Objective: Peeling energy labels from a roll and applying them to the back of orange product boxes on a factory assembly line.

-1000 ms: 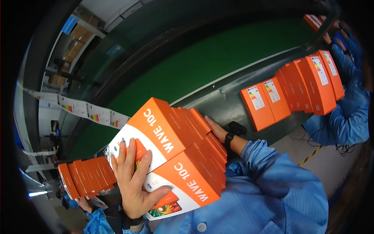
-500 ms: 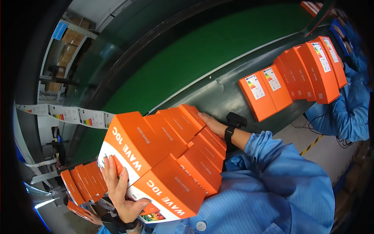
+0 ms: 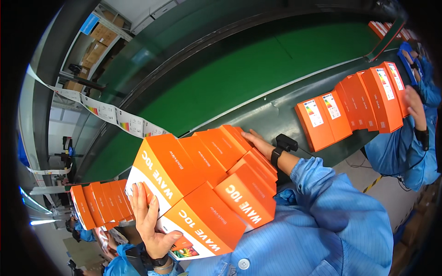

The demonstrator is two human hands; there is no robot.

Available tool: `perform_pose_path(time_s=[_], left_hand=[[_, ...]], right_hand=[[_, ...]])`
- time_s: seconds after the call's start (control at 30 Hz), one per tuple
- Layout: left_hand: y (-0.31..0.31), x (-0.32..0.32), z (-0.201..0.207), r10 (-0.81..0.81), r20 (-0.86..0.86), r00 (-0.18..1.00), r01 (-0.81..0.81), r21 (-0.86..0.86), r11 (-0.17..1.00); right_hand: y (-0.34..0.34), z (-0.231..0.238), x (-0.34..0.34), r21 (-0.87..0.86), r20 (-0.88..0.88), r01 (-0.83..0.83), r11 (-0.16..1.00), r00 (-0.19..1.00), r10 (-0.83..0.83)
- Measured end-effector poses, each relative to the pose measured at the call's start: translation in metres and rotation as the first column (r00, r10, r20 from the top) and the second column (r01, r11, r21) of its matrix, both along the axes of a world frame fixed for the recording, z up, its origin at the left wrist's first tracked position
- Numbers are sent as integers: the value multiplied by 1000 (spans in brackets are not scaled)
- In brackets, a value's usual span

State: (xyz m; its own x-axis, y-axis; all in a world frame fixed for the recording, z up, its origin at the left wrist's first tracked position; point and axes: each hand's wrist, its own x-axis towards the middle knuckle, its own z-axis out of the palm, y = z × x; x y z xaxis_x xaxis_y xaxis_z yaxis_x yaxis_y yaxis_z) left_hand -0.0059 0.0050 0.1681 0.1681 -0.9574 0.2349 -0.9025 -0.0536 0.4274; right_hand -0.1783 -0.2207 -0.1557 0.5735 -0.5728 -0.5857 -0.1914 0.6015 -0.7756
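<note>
Between my two hands is a double row of several orange cardboard boxes (image 3: 177, 168) with white picture fronts, held in front of my chest. My left hand (image 3: 149, 225) presses against the white fronts at the near left end, fingers stretched up and thumb apart. At the far end my right hand (image 3: 258, 142) braces the block, its fingertips partly hidden behind the boxes. The rows are uneven: one box (image 3: 246, 195) in the row nearest my body stands askew and shows part of its white face.
A green conveyor belt (image 3: 221, 87) runs behind a dark ledge (image 3: 248, 110). Labelled orange boxes (image 3: 322, 119) stand on the right by a co-worker's hand (image 3: 415, 108). More boxes (image 3: 103, 202) sit at left, below a hanging label strip (image 3: 106, 110). A black device (image 3: 286, 142) is near my right wrist.
The block has shifted slightly right in view, and one box on my body's side now sits askew, its white face showing. The label strip hangs differently. A co-worker's hand has appeared at right.
</note>
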Motion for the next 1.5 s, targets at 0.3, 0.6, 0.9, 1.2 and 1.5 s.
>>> perform_pose_path(time_s=[0.3,0.6,0.9,1.2,1.5], left_hand=[[-19,-11,6,-4,45,999,0,76,997],[-6,0,0,35,0,999,-34,51,998],[7,7,-7,74,-15,997,-73,15,997],[19,25,-9,37,-25,999,-37,-32,999],[36,34,-18,95,-147,985,-115,-133,984]], right_hand=[[2,-36,13,127,37,7,992,999,-11],[4,-15,-6,-133,-59,-172,976,984,165],[18,3,-13,-285,-101,-84,955,993,57],[13,17,-9,91,128,116,989,984,-127],[-12,7,-26,573,349,-310,759,930,116]])
